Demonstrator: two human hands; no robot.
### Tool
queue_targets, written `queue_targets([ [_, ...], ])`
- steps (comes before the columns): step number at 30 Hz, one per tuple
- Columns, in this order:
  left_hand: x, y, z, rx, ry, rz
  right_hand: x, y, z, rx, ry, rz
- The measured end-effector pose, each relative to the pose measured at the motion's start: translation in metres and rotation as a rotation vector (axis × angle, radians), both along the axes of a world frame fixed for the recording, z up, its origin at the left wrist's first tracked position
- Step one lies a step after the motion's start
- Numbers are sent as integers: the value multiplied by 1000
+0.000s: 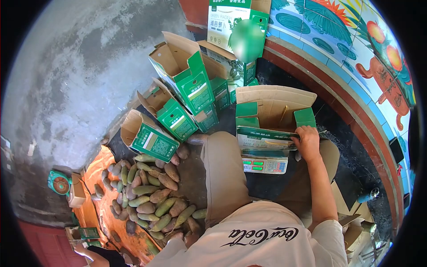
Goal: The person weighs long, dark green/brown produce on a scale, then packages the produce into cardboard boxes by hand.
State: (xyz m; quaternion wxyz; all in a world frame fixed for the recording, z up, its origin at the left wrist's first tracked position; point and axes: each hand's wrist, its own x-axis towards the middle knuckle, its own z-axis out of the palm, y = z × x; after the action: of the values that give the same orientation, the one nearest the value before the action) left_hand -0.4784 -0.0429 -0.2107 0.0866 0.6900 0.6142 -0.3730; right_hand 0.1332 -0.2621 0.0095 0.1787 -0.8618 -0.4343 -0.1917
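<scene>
My right hand (pixel 307 141) reaches forward and grips the near top edge of an open cardboard carton (pixel 262 137), its fingers bent over the rim at the right corner. This carton has green and white print and raised flaps. It rests on a digital scale (pixel 267 165) between my knees, with lit green displays and a keypad. The carton's contents are mostly hidden by its front wall. On the left, my sleeve (pixel 171 250) points down beside a pile of green and brownish radishes (pixel 153 196). I cannot make out my left hand there.
Several open green cartons (pixel 175 119) stand at the front left, with a printed carton (pixel 229 26) behind. An orange sheet (pixel 100 191) lies under the radishes. Another person's arm (pixel 95 256) shows at the lower left, near a green fan (pixel 59 183). A tiled ledge (pixel 329 60) curves along the right.
</scene>
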Motion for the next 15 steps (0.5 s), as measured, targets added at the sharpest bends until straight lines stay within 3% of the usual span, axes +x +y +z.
queue_targets([
  [8,3,2,10,-57,-4,-73,1,2,-1,20,-9,-4],
  [15,61,15,34,-221,-75,-321,2,1,-2,21,14,-12],
])
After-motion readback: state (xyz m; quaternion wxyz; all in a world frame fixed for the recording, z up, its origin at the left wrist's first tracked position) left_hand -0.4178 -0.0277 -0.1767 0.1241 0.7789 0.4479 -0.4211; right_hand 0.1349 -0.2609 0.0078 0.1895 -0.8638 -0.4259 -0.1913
